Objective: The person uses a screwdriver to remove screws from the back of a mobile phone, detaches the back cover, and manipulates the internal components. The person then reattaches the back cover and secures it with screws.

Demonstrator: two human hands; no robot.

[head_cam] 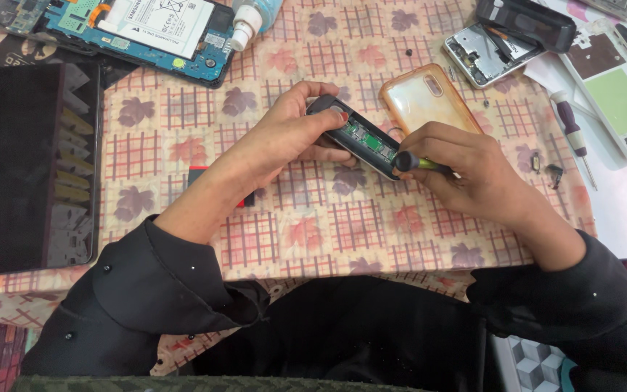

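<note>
My left hand (292, 134) has its fingers wrapped round the open little phone (357, 138) above the desk (306, 225), my right hand (466, 170) grips the screwdriver (415, 162) at its end, and a slip could scratch the green board.

Table (313, 232) covered in a cloth with a red check and leaf print; a dark tablet screen (27, 167) lies flat at the left edge, an opened tablet with exposed board and white battery (146, 33) at the top left, a white-capped bottle (252, 18) just beside it. Centre: an orange-tinted clear phone case (422, 98) and a small red and black object (197, 176), partly hidden. Right side: an opened phone chassis (484, 54), a black phone (527, 22) overlapping it, a white frame with a green panel (618, 98), a purple-handled screwdriver (573, 134), small loose parts (546, 168) nearby.
</note>
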